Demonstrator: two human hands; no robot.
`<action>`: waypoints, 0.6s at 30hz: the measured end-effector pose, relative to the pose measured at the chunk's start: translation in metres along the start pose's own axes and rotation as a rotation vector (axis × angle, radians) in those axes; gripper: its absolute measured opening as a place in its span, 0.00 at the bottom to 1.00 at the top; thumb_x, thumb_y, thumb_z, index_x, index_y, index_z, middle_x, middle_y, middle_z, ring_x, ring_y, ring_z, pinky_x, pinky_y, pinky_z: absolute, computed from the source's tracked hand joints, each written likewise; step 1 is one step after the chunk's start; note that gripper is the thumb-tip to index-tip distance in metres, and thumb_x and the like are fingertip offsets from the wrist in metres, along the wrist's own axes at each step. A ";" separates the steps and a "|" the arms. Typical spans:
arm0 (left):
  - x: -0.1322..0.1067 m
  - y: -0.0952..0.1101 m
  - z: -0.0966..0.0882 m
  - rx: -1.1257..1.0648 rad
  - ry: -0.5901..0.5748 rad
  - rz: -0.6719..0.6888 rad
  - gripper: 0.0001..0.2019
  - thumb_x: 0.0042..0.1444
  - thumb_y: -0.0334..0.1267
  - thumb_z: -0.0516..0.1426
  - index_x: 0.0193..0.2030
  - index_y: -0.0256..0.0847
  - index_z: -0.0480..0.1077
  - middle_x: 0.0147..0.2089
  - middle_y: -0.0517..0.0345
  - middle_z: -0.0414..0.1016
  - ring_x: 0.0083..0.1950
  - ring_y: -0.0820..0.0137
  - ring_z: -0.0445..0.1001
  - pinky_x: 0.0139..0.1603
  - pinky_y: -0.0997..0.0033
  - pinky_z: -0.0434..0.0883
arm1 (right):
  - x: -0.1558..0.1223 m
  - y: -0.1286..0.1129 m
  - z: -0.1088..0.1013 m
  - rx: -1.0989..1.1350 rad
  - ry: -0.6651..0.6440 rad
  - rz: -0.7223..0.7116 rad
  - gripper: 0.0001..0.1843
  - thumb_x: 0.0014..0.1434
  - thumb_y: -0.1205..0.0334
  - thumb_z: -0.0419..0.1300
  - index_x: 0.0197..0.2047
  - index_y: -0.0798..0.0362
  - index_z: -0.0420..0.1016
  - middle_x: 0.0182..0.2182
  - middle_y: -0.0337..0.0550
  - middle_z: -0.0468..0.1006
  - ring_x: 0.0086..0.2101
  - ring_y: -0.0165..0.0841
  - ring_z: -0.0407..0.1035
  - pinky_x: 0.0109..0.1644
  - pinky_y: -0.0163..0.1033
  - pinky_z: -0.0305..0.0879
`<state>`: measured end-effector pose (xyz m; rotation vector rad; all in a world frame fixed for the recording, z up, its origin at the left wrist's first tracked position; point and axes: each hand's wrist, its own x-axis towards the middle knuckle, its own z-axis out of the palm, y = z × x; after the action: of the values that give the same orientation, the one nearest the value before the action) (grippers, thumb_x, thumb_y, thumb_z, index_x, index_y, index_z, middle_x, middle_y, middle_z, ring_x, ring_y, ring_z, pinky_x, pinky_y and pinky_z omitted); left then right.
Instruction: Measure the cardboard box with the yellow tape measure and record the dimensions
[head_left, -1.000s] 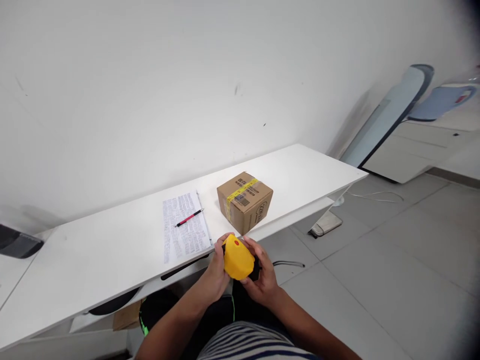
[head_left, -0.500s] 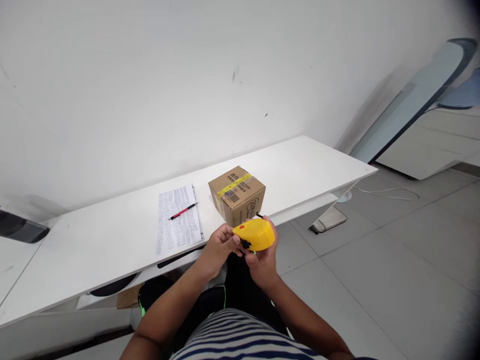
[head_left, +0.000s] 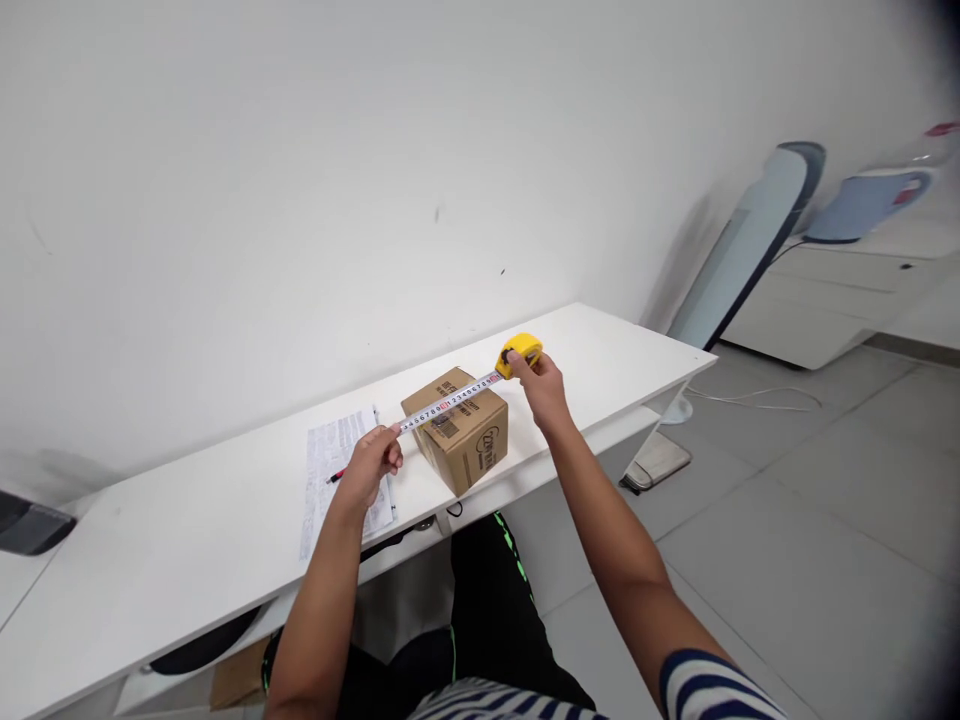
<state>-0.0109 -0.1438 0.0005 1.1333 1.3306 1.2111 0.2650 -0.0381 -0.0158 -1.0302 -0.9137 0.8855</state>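
A yellow tape measure (head_left: 523, 352) is gripped in my right hand (head_left: 541, 385), beyond the right side of a brown cardboard box (head_left: 459, 440). Its white blade (head_left: 450, 402), marked with black and red figures, stretches over the top of the box. My left hand (head_left: 369, 465) pinches the blade's free end just left of the box, with the fingers closed. The box sits near the front edge of the white desk and has dark printing on its faces. Whether the blade touches the box top, I cannot tell.
Written sheets of paper (head_left: 319, 470) lie on the white desk (head_left: 202, 520) left of the box, with a red and black pen (head_left: 337, 476) partly behind my left hand. A glass-like panel (head_left: 739, 250) leans by the wall at right. A flat pale object (head_left: 660, 460) lies on the floor.
Both hands have moved up from the desk's front edge to the box and spread apart. The blade is now drawn out between them; before, the tape measure was held in both hands together.
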 end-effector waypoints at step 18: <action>0.010 0.008 0.014 0.484 -0.057 0.175 0.19 0.61 0.52 0.56 0.23 0.44 0.65 0.24 0.60 0.71 0.30 0.67 0.68 0.39 0.65 0.66 | -0.003 0.010 0.014 0.081 0.052 0.029 0.36 0.41 0.37 0.75 0.43 0.49 0.67 0.41 0.40 0.75 0.42 0.36 0.73 0.46 0.42 0.74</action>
<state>0.0027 -0.1314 0.0074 1.6413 1.5525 0.9917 0.2495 -0.0335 -0.0225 -0.9941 -0.8153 0.9089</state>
